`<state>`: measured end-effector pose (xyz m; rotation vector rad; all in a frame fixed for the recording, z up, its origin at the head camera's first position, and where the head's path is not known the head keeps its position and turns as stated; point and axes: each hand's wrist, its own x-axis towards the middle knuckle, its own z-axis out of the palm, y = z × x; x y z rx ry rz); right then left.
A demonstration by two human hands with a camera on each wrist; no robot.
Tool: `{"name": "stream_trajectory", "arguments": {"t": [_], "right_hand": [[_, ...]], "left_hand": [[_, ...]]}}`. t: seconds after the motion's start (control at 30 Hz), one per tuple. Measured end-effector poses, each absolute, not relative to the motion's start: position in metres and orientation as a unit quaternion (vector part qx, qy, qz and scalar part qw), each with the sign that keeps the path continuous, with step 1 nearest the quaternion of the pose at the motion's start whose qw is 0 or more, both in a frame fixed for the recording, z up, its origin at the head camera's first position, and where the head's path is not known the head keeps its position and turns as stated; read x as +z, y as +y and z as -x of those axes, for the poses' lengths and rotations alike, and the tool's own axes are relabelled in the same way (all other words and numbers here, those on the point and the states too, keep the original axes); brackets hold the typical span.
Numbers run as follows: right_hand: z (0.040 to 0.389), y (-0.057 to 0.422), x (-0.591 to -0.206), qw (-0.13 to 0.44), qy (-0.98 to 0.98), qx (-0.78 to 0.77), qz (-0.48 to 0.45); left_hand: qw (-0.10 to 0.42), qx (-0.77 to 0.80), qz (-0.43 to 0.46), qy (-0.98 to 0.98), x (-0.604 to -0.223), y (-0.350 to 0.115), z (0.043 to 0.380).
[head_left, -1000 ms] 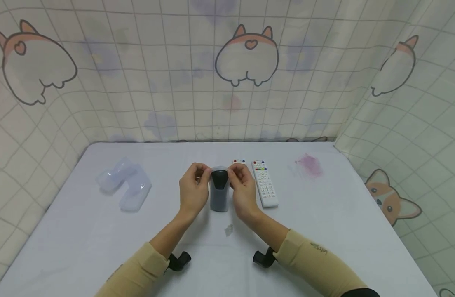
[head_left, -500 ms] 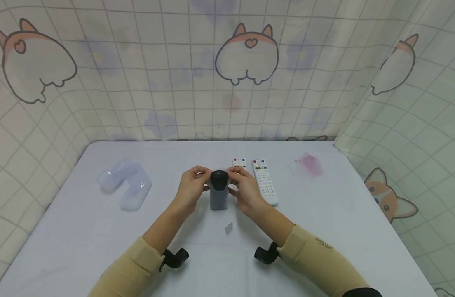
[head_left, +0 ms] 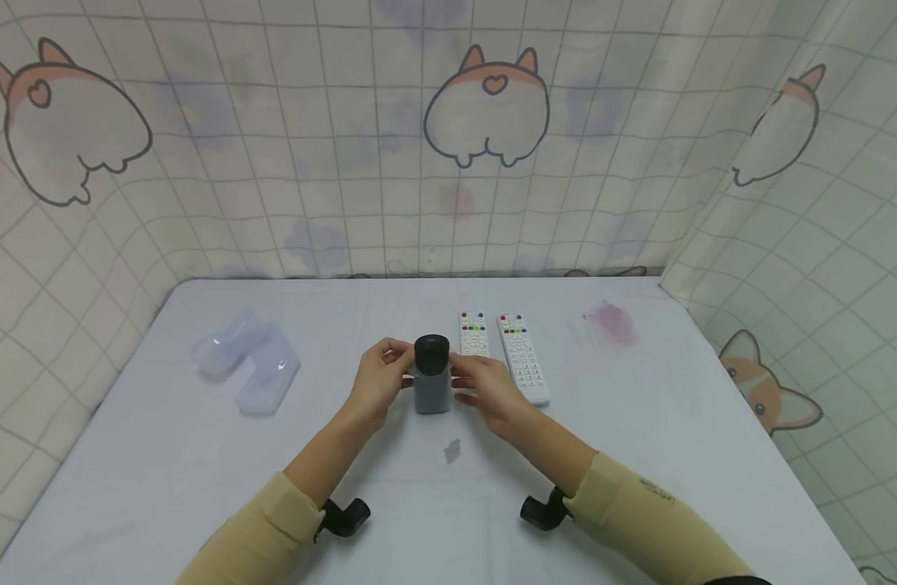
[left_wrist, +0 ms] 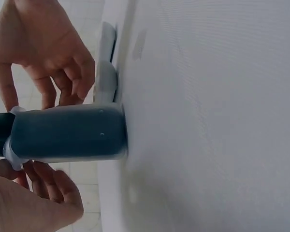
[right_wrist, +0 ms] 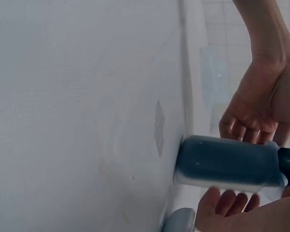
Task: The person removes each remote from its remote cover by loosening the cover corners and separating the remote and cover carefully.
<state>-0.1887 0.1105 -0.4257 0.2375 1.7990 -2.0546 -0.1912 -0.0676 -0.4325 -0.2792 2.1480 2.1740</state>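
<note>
A translucent silicone sleeve [head_left: 431,398] stands on end on the table, with a black rounded bar [head_left: 431,354] inside it. The bar's top sticks out above the sleeve; whether it bears buttons is not visible. From the left side, my left hand [head_left: 375,386] pinches the sleeve's flared rim between thumb and fingers. Opposite it, my right hand [head_left: 490,396] holds the rim at the right, its other fingers spread loosely. In the left wrist view the dark blue-looking sleeved bar [left_wrist: 67,133] lies between both hands, its lower end on or close to the tabletop.
Two white remote controls [head_left: 522,361] [head_left: 474,333] lie just right of and behind the sleeve. Empty clear covers [head_left: 269,370] lie at the left. A small grey patch [head_left: 452,451] marks the white tabletop [head_left: 200,487] in front, and a pink stain [head_left: 613,323] is at the back right.
The bar's black end now looks bigger and rounder, and the sleeve more upright. Both hands have slid slightly down its sides, and the right hand's fingers have straightened, uncovering more of the rear remote.
</note>
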Motion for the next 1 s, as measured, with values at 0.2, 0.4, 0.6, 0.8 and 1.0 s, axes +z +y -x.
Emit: {"name": "stream_trajectory", "arguments": {"t": [0.2, 0.4, 0.6, 0.8, 1.0], "right_hand": [[0.186, 0.116, -0.425, 0.214, 0.653, -0.723, -0.066], [0.185, 0.116, -0.428, 0.218, 0.648, -0.726, -0.071], [0.187, 0.111, -0.427, 0.214, 0.637, -0.736, -0.079], [0.190, 0.103, -0.423, 0.198, 0.649, -0.729, -0.093], [0.194, 0.095, -0.421, 0.183, 0.645, -0.736, -0.099]], "left_hand": [[0.058, 0.696, 0.088, 0.710, -0.434, -0.071, 0.188], [0.122, 0.680, 0.075, 0.719, -0.435, -0.083, 0.177], [0.151, 0.709, 0.060, 0.686, -0.434, -0.087, 0.175], [0.162, 0.732, 0.098, 0.654, -0.430, -0.088, 0.183], [0.169, 0.760, 0.115, 0.617, -0.428, -0.095, 0.192]]}}
